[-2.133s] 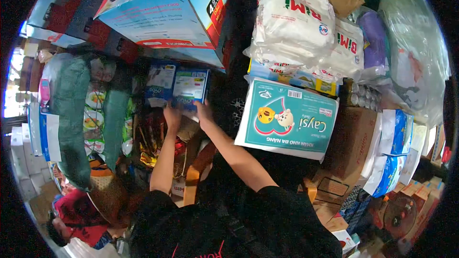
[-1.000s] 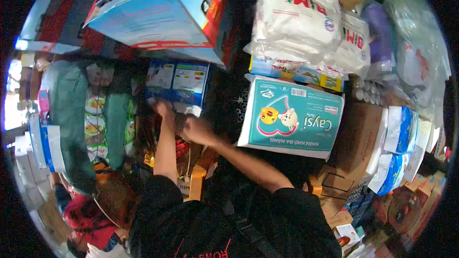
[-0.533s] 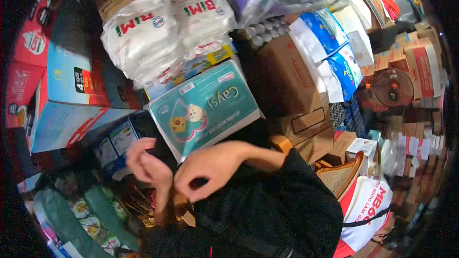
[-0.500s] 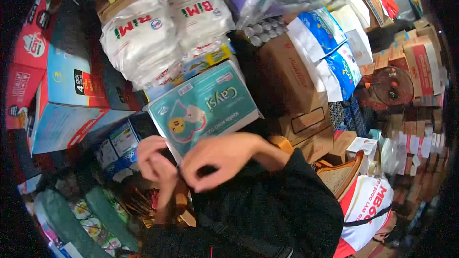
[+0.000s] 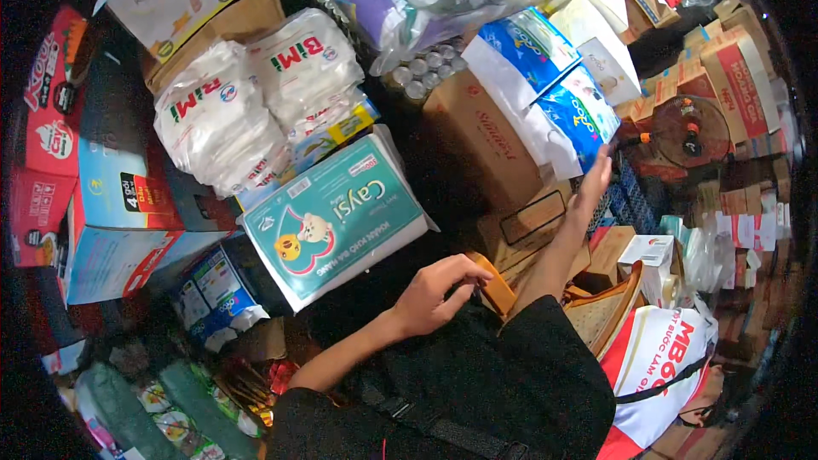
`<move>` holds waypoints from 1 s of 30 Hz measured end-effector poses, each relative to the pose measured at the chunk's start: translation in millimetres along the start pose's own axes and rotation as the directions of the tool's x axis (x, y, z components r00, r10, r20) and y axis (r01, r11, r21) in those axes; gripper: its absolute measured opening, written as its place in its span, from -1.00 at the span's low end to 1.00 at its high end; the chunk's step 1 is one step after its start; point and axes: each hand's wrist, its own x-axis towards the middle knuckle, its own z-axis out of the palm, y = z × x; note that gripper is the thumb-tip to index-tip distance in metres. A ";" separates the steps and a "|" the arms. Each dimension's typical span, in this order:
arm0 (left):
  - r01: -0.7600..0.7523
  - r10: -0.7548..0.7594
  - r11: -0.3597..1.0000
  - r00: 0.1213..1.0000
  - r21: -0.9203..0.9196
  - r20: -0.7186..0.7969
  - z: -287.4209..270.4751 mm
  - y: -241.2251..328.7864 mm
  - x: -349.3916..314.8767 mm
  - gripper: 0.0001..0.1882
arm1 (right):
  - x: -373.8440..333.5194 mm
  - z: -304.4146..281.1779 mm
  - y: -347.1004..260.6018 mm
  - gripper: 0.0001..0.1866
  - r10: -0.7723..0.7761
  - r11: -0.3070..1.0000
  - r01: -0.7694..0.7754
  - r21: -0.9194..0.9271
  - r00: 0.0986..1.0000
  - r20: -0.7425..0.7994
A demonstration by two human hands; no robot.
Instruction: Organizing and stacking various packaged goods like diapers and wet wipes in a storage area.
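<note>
My right arm reaches out to the right, and my right hand (image 5: 595, 183), fingers stretched out, is at the lower right edge of a blue and white plastic pack (image 5: 573, 115). Whether its fingertips touch the pack is hard to tell. My left hand (image 5: 441, 291) is in front of my body with its fingers curled in, and what they hold, if anything, is hidden. Just beyond its fingertips is an orange-brown wooden piece (image 5: 496, 288). A teal and white pack of dry wipes (image 5: 336, 213) lies ahead of my left forearm, apart from both hands.
White plastic-wrapped packs (image 5: 217, 115) lie behind the teal pack. Brown cartons (image 5: 486, 136) are stacked at centre right, and a large blue box (image 5: 123, 226) stands at left. A fan (image 5: 686, 129) is at far right. Close by, right of me, hangs a red-and-white cap (image 5: 656, 366).
Both hands have moved right, away from the near edge of the teal pack, and have come apart. My right hand has stretched out to the blue and white pack. The view has shifted slightly.
</note>
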 end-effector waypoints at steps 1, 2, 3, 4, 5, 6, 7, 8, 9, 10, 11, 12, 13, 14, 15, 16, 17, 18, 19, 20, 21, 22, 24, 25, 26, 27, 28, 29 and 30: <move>0.013 -0.013 1.000 1.000 0.002 0.009 2.5 -1.3 2.3 -0.76 | 1.1 1.5 12.3 -0.31 0.054 0.998 -0.055 0.031 0.998 0.028; 0.026 -0.026 1.000 1.000 0.007 0.016 4.3 -2.0 4.3 -0.77 | 1.1 3.8 19.2 -0.36 0.119 0.988 -0.126 0.085 0.990 0.082; 0.031 -0.031 0.999 0.999 0.017 0.008 5.1 -2.5 6.9 -0.78 | -0.8 6.8 22.0 -0.30 0.050 0.992 -0.065 0.105 0.989 0.137; 0.038 -0.038 0.999 0.999 0.025 0.000 5.3 -2.6 9.3 -0.79 | -4.8 11.3 22.1 -0.30 0.014 0.992 -0.027 0.125 0.994 0.104; 0.054 -0.054 0.998 0.999 0.027 -0.005 5.4 -2.0 11.0 -0.80 | -11.6 15.8 20.9 -0.30 0.002 0.988 -0.012 0.151 0.998 0.067; 0.057 -0.056 0.997 0.998 0.045 -0.015 5.3 -1.3 12.4 -0.80 | -18.4 19.8 17.3 -0.30 -0.020 0.977 0.010 0.214 0.999 0.043; 0.065 -0.064 0.996 0.998 0.060 -0.024 4.9 -0.5 13.1 -0.80 | -24.8 23.8 12.4 -0.33 -0.014 0.976 0.016 0.218 1.000 -0.011; 0.080 -0.078 0.994 0.996 0.080 -0.033 4.6 0.4 13.2 -0.80 | -31.6 26.6 7.3 -0.35 -0.013 0.966 0.025 0.257 0.999 -0.051; 0.098 -0.096 0.993 0.995 0.069 -0.038 4.3 1.2 12.5 -0.79 | -38.7 29.5 2.5 -0.37 0.015 0.947 0.012 0.322 0.996 -0.083; 0.122 -0.120 0.991 0.992 0.060 -0.045 4.1 1.9 11.1 -0.79 | -46.6 29.7 -2.1 -0.38 0.001 0.956 0.035 0.293 0.992 -0.123; 0.140 -0.138 0.989 0.989 0.050 -0.052 3.7 2.1 9.5 -0.78 | -54.9 26.4 -6.7 -0.39 0.010 0.956 0.036 0.290 0.988 -0.156; 0.142 -0.138 0.988 0.988 0.056 -0.064 3.2 1.9 7.9 -0.78 | -62.1 23.1 -10.6 -0.40 0.034 0.951 0.027 0.308 0.981 -0.191; 0.138 -0.134 0.989 0.988 0.059 -0.074 2.7 1.3 6.2 -0.78 | -69.5 17.9 -13.1 -0.34 0.065 0.953 -0.003 0.304 0.979 -0.195; 0.150 -0.145 0.987 0.987 0.062 -0.075 2.3 0.6 4.8 -0.78 | -74.8 13.8 -14.4 -0.33 0.032 0.954 0.031 0.298 0.978 -0.206; 0.166 -0.162 0.986 0.984 0.037 -0.079 1.9 -0.1 3.5 -0.77 | -78.8 9.1 -14.8 -0.31 -0.001 0.955 0.065 0.290 0.976 -0.218; 0.194 -0.192 0.981 0.979 0.013 -0.072 1.6 -0.6 2.5 -0.77 | -80.8 4.2 -14.6 -0.29 -0.032 0.949 0.099 0.298 0.975 -0.221; 0.220 -0.220 0.975 0.973 -0.012 -0.065 1.7 -1.1 1.9 -0.77 | -80.5 -1.2 -14.3 -0.31 0.010 0.949 0.074 0.306 0.964 -0.265; 0.219 -0.220 0.976 0.974 -0.016 -0.063 1.7 -1.4 1.2 -0.76 | -79.5 -7.2 -13.5 -0.28 0.072 0.930 0.028 0.366 0.963 -0.259; 0.218 -0.219 0.976 0.974 -0.020 -0.061 2.1 -1.4 0.9 -0.76 | -77.1 -13.3 -13.3 -0.25 0.122 0.899 -0.012 0.437 0.967 -0.225; 0.231 -0.232 0.973 0.971 -0.027 -0.057 2.6 -1.4 0.3 -0.76 | -74.9 -20.6 -13.1 -0.22 0.169 0.862 -0.053 0.504 0.967 -0.189; 0.217 -0.219 0.975 0.974 -0.036 -0.053 3.0 -1.2 -0.1 -0.76 | -71.4 -25.1 -13.2 -0.23 0.306 0.801 -0.183 0.570 0.944 -0.127; 0.217 -0.219 0.975 0.975 -0.046 -0.048 3.7 -1.0 -0.8 -0.76 | -71.7 -30.4 -12.9 -0.24 0.294 0.776 -0.195 0.600 0.953 -0.070; 0.206 -0.208 0.977 0.977 -0.060 -0.043 4.9 -0.8 -2.3 -0.75 | -75.2 -38.9 -14.0 -0.26 0.356 0.714 -0.247 0.655 0.934 -0.036; 0.196 -0.199 0.979 0.979 -0.062 -0.044 5.5 -0.7 -3.0 -0.75 | -79.7 -43.1 -15.4 -0.27 0.299 0.618 -0.296 0.728 0.945 0.130; 0.186 -0.189 0.981 0.981 -0.062 -0.040 6.0 -0.6 -3.2 -0.74 | -84.6 -44.1 -16.7 -0.28 0.253 0.506 -0.331 0.796 0.940 0.230; 0.189 -0.192 0.979 0.981 -0.074 -0.032 6.3 -0.3 -2.9 -0.72 | -89.6 -44.0 -19.1 -0.28 0.203 0.508 -0.296 0.809 0.954 0.222; 0.191 -0.193 0.978 0.981 -0.084 -0.021 5.5 0.2 -2.3 -0.68 | -94.7 -41.5 -22.0 -0.28 0.127 0.477 -0.297 0.827 0.955 0.269; 0.237 -0.240 0.968 0.971 -0.083 -0.026 3.2 1.6 -1.6 -0.64 | -99.3 -38.8 -27.3 -0.30 0.176 0.522 -0.242 0.818 0.969 0.175; 0.182 -0.195 0.968 0.979 -0.172 -0.061 -0.4 4.0 -1.7 -0.55 | -103.9 -34.6 -34.0 -0.32 0.187 0.544 -0.229 0.808 0.971 0.149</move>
